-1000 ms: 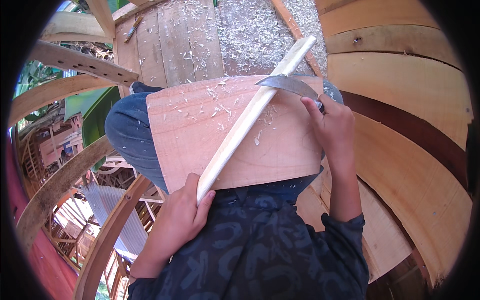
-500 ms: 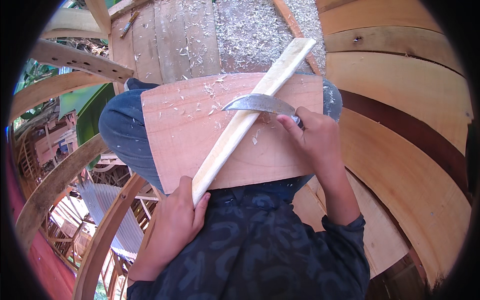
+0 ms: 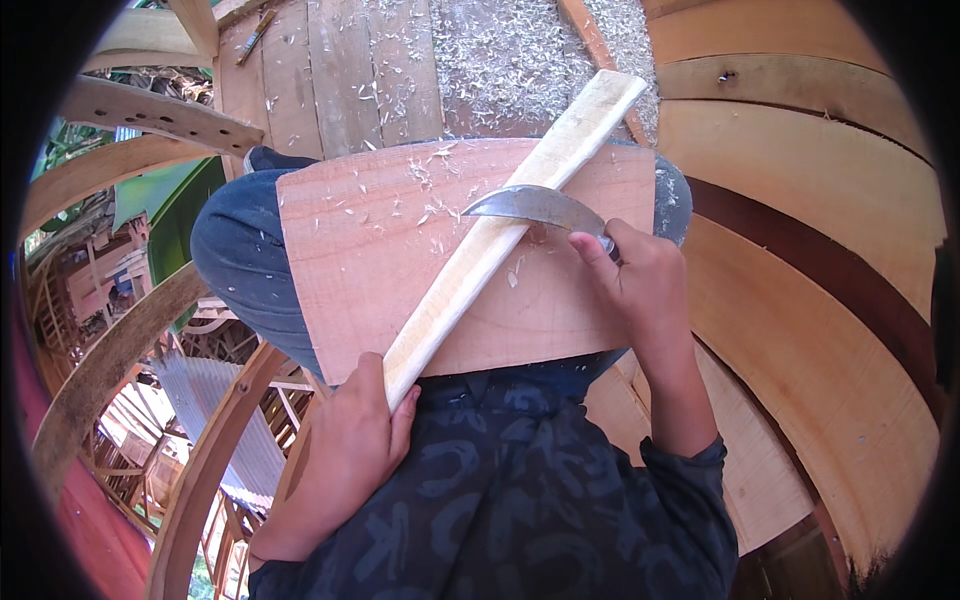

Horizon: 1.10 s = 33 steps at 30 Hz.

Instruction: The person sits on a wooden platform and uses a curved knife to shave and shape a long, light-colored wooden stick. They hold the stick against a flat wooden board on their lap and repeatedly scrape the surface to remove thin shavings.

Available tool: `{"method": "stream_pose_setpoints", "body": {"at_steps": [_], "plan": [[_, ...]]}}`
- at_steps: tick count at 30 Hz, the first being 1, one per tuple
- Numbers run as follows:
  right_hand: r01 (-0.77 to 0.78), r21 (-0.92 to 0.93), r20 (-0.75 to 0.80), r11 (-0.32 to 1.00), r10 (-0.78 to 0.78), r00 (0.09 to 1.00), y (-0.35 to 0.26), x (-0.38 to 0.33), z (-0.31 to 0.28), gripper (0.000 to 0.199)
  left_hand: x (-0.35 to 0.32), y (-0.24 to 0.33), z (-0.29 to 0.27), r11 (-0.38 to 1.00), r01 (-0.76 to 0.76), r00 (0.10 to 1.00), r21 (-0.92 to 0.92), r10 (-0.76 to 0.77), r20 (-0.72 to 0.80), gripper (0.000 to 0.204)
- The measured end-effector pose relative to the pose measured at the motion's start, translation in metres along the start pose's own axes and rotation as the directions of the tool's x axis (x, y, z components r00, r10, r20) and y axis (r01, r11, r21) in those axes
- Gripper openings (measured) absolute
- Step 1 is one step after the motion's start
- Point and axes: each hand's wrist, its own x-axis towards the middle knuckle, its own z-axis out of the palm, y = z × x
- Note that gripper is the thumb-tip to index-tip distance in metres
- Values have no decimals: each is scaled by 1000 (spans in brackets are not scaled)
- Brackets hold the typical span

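A long pale wooden strip point(image 3: 455, 290) slants over a reddish board point(image 3: 370, 260) that rests across my lap. My left hand point(image 3: 365, 410) is closed round the strip's near end, by the board's near edge. In my right hand point(image 3: 640, 270) is a sickle point(image 3: 540, 206) with a curved metal blade, gripped at the handle, which my fingers mostly hide. The blade lies across the strip above its middle, its tip pointing left. Thin shavings are scattered over the board.
Wood shavings point(image 3: 510, 60) cover the plank floor ahead, where a small brush-like tool point(image 3: 257, 35) lies at far left. Curved planks point(image 3: 800, 165) form a wall on my right. Bent timber ribs point(image 3: 115, 350) stand on my left, with corrugated sheeting point(image 3: 215, 410) beyond.
My right hand and the sickle have shifted slightly to the right and toward me. The strip has rolled a little, showing more of its broad face; its far end sits further right.
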Motion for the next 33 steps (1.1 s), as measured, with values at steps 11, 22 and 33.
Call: {"method": "stream_pose_setpoints", "body": {"at_steps": [11, 22, 33], "plan": [[-358, 95, -88, 929, 366, 927, 34, 23, -38, 57, -3, -5, 9, 999, -50, 997, -6, 50, -61, 29], [41, -78, -56, 996, -45, 997, 6, 5, 2, 54, -1, -2, 8, 998, -59, 994, 7, 59, -92, 28], [-9, -47, -76, 999, 5, 997, 7, -2, -14, 49, -3, -5, 11, 999, -52, 997, -16, 51, -61, 30]]}}
